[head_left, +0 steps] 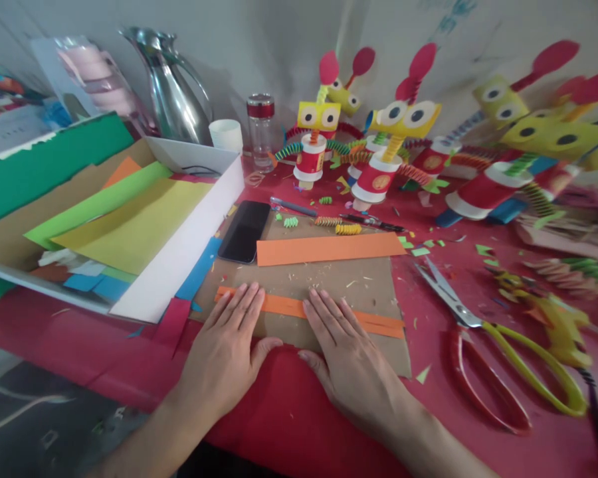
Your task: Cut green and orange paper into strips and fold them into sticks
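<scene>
Your fingers are on the thin orange paper strip (285, 305), which lies on a flat sheet of brown cardboard (379, 289) at the near side of the red-covered desk (431, 348). It runs crosswise beneath both sets of fingertips, its long axis going from left to right, with the right end slanting a little closer to you than the left. Your left hand (229, 352) crosses it near its left end, only a short tip showing beyond. Your right hand (351, 355) crosses it right of the middle, leaving a longer tail that points right, toward the cardboard's edge. So your left fingers are nearer an end than your right.

Both sets of fingers are laid out flat and straight, pointing away from you, pressed on the paper rather than pinching it; your thumbs are spread inward, apart from each other.

Just beyond your fingertips, a wider orange paper strip (329, 248) also lies crosswise, tilted slightly the opposite way, so the gap between the two widens toward the right. The metal scissors with one red and one yellow handle (463, 315) rest right of the cardboard, blades pointing away and leftward.
</scene>
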The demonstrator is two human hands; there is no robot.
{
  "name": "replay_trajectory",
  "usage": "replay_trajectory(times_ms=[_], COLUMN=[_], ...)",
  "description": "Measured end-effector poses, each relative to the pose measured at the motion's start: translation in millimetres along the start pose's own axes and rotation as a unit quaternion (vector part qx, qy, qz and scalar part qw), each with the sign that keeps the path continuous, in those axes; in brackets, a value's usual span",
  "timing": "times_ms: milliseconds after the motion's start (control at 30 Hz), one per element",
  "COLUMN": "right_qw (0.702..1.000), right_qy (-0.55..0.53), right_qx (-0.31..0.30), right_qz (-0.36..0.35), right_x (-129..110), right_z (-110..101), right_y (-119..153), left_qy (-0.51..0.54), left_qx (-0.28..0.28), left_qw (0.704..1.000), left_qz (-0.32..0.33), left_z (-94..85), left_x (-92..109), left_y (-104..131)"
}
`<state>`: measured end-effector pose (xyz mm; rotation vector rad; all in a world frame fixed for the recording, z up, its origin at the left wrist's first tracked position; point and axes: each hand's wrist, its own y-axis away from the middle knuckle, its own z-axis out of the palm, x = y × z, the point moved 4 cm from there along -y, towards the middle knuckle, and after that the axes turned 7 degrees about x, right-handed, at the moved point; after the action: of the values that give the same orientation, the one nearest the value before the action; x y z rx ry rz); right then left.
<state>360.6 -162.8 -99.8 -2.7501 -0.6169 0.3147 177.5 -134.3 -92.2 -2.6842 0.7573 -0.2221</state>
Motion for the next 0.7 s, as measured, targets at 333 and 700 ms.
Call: replay_trajectory(times_ms=[333,700], right_qw=[1.000,1.000], right_qy=[-0.011,-0.002], right_qx=[0.000,-0.001], right_qz=[0.012,0.005], right_x=[-1,-1], right_z=[0,1], right_y=[0,0], left_qy=[-0.057,-0.039], left_qx=[0.067,-0.015], left_qw=[0.993,0.999], left_qz=[-0.078,-0.023], left_z=[-5.8,-3.4], left_x=[2,15], left_y=[5,4])
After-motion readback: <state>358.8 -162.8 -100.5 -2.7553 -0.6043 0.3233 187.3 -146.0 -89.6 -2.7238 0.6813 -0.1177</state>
